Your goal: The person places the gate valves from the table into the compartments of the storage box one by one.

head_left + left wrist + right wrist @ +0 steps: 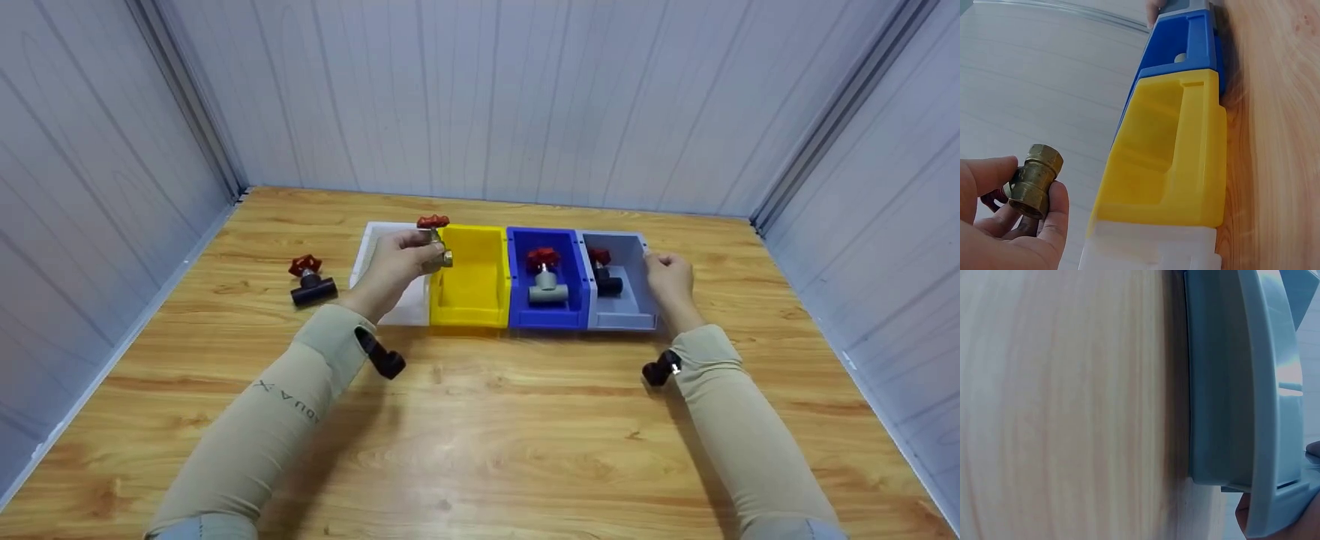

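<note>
My left hand (391,270) pinches a brass valve (1036,181) with a red handwheel (433,222), held in the air over the border of the white bin (405,313) and the yellow bin (471,318). In the left wrist view, its threaded body sits between thumb and fingers, the handwheel mostly hidden behind them. On the other side, my right hand (670,281) grips the right rim of the grey bin (1221,394); the right wrist view shows fingers on both sides of that wall. A black valve (609,286) with a red handwheel lies in the grey bin.
Between the yellow and grey bins is a blue bin (547,320) holding a grey valve (548,293) with a red handwheel. Left of the bin row, another black valve (313,290) lies on the wooden table (480,435). Pale panel walls (465,97) enclose the back and sides.
</note>
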A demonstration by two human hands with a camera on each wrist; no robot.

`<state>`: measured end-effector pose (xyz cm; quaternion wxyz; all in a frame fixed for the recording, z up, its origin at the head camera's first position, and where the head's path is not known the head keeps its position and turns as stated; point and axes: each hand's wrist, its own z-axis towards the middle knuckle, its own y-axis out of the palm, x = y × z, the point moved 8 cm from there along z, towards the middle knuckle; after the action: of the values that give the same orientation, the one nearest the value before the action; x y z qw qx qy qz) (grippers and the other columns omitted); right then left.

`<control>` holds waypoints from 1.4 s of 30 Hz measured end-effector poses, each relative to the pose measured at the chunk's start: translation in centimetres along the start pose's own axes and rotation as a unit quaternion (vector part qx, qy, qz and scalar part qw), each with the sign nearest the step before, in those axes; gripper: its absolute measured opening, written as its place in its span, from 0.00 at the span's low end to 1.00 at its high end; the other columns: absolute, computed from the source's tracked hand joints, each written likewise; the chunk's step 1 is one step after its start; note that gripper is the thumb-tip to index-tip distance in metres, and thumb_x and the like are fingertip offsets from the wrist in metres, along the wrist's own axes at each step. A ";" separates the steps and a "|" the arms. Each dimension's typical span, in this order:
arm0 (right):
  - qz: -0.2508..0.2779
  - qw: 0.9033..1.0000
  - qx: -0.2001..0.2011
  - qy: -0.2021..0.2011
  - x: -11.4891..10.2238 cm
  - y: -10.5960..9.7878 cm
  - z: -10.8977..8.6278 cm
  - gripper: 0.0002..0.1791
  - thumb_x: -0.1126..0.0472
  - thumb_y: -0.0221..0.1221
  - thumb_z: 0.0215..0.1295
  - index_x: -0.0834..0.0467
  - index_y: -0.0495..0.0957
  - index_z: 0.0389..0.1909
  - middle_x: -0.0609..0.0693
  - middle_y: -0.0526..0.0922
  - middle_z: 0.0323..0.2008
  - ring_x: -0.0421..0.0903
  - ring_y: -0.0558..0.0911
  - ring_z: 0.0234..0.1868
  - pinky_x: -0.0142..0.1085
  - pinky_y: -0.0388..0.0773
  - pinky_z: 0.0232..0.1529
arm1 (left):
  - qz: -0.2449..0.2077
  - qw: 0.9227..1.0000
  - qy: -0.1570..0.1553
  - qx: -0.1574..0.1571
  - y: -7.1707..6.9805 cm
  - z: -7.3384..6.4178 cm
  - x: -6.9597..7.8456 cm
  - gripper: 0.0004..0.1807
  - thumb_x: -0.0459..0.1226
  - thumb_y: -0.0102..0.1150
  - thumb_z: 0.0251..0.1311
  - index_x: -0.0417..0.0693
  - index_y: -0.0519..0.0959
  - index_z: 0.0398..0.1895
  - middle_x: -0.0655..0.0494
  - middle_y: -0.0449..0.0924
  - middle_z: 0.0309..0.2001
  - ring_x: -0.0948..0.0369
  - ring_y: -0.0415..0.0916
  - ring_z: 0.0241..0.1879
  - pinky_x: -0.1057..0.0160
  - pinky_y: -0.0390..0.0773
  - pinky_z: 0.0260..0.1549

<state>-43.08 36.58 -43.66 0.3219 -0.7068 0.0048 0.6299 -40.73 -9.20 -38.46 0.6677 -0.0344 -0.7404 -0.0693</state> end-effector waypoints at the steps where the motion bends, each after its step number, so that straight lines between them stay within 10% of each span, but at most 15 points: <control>1: 0.000 1.000 -0.001 0.002 0.0 0.0 0.0 0.14 0.53 0.54 0.82 0.56 0.73 0.34 0.51 0.75 0.41 0.47 0.73 0.46 0.31 0.69 0.44 | 0.000 1.000 -0.003 0.000 0.2 0.0 0.0 0.22 0.33 0.59 0.79 0.31 0.76 0.70 0.40 0.82 0.61 0.60 0.84 0.51 0.61 0.83 0.62; 42: 0.004 1.000 -0.002 0.006 0.1 0.0 0.1 0.13 0.52 0.55 0.82 0.57 0.77 0.38 0.53 0.78 0.45 0.46 0.75 0.47 0.30 0.71 0.46 | -0.018 0.999 -0.038 -0.005 5.5 2.5 -1.5 0.23 0.34 0.57 0.82 0.31 0.75 0.73 0.35 0.78 0.70 0.54 0.82 0.55 0.53 0.81 0.69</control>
<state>-43.20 36.64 -43.75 0.3180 -0.7108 0.0087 0.6273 -42.21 -3.30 -39.87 0.6375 -0.0268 -0.7653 -0.0841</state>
